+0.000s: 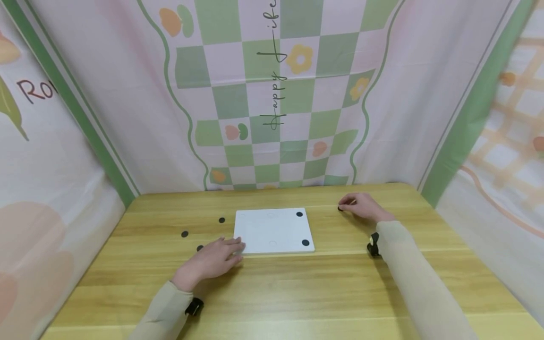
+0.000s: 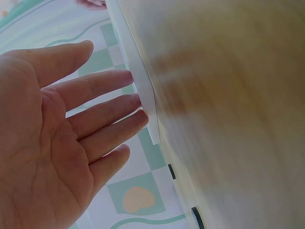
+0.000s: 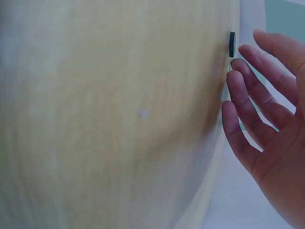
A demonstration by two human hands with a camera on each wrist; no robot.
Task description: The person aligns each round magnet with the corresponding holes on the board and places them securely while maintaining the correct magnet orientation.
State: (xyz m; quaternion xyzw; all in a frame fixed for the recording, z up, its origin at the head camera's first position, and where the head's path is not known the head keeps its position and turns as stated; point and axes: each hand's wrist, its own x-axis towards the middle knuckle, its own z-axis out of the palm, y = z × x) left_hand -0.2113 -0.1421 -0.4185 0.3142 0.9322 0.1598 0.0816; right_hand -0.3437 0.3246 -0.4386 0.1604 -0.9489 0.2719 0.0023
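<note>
A white rectangular board (image 1: 272,230) lies on the table, with one black disc (image 1: 299,214) at its far right corner and another black disc (image 1: 305,242) at its near right corner. Faint circle outlines mark other spots on it. My left hand (image 1: 214,259) rests its fingertips on the board's near left corner, fingers (image 2: 102,112) extended. Over to the right, my right hand (image 1: 363,206) reaches down to a loose black disc (image 1: 340,208). In the right wrist view that disc (image 3: 232,44) sits on the tabletop just beyond the slightly bent, parted thumb and index finger.
Left of the board lie three loose black discs, one (image 1: 222,220) near its edge, one (image 1: 184,233) farther left, and one (image 1: 200,248) partly behind the left hand. The wooden table (image 1: 280,293) ends at a patterned cloth (image 1: 263,113) behind, with cloth at both sides.
</note>
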